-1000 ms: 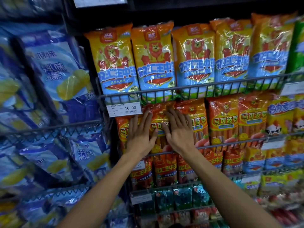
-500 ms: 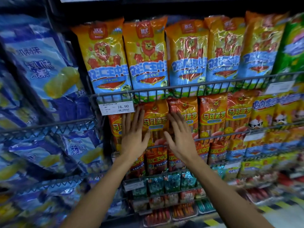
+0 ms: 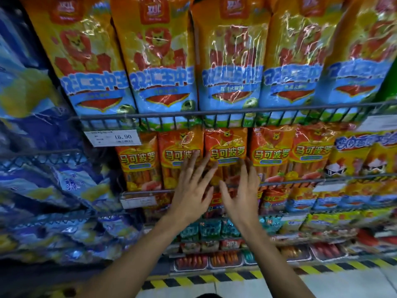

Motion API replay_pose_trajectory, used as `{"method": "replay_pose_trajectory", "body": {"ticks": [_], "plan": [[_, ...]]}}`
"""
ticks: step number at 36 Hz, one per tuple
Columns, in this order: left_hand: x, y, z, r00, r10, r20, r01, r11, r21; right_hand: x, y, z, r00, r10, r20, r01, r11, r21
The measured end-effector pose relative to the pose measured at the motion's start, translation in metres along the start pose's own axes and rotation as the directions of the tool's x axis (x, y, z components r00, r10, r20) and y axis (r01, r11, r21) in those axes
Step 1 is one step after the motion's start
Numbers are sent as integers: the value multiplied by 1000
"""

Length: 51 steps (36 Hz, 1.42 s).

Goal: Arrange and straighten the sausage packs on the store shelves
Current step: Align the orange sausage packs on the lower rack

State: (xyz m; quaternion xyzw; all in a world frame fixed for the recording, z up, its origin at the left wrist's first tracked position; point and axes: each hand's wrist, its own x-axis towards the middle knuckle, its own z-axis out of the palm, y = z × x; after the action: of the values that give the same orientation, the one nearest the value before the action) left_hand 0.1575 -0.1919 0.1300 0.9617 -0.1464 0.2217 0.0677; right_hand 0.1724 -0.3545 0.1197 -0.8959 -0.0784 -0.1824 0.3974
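Both hands are lying flat with fingers spread, grasping nothing; the left hand (image 3: 191,190) is pressing the second orange sausage pack (image 3: 180,158) and the right hand (image 3: 242,190) the third pack (image 3: 225,151), both standing behind the wire rail (image 3: 300,183). Uneven pushing is likely risking tilting them sideways; a hard shove could be crumpling the slippery film.

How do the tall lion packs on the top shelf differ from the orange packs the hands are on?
The lion packs are taller and wider, with a blue band across the lower part; the orange packs are shorter and narrower, orange-red all over with a yellow label. The lion packs stand untouched on the upper wire shelf; the orange packs sit one shelf down, under the spread fingers of the left hand and right hand. Both rows stand upright behind wire rails.
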Motion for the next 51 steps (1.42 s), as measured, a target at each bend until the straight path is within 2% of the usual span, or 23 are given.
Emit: {"method": "replay_pose_trajectory", "body": {"ticks": [3,8,13,15,18,22,24,26,33,42,47,51], "plan": [[1,7,8,999,-36,17,35,995,89,-2,12,-6,997,-64,50,65,998,-17],[4,17,7,996,-83,-11,84,995,62,-7,11,-15,990,-33,134,32,999,11],[1,32,11,953,-290,-91,281,955,-98,5,8,-38,992,1,123,-5,999,32],[-4,44,14,923,-377,-80,359,917,-174,11,8,-46,990,25,139,-32,998,51],[-8,66,13,861,-507,42,490,804,-337,16,10,-52,987,22,160,-33,997,65],[2,84,8,728,-659,186,638,555,-534,15,9,-52,985,32,169,-48,995,91],[10,85,5,678,-703,213,660,456,-598,14,8,-51,983,42,177,-62,992,114],[18,81,4,644,-746,170,640,404,-654,13,7,-50,983,58,174,-81,989,126],[27,72,5,542,-839,-44,569,405,-716,12,5,-51,981,110,161,-143,967,211],[28,73,7,523,-845,-114,474,400,-785,9,1,-44,984,118,134,-150,956,254],[32,69,7,543,-811,-217,420,486,-766,10,-1,-41,983,126,130,-158,948,277],[34,68,6,529,-816,-232,415,487,-768,11,-4,-40,981,145,127,-176,943,284]]}}
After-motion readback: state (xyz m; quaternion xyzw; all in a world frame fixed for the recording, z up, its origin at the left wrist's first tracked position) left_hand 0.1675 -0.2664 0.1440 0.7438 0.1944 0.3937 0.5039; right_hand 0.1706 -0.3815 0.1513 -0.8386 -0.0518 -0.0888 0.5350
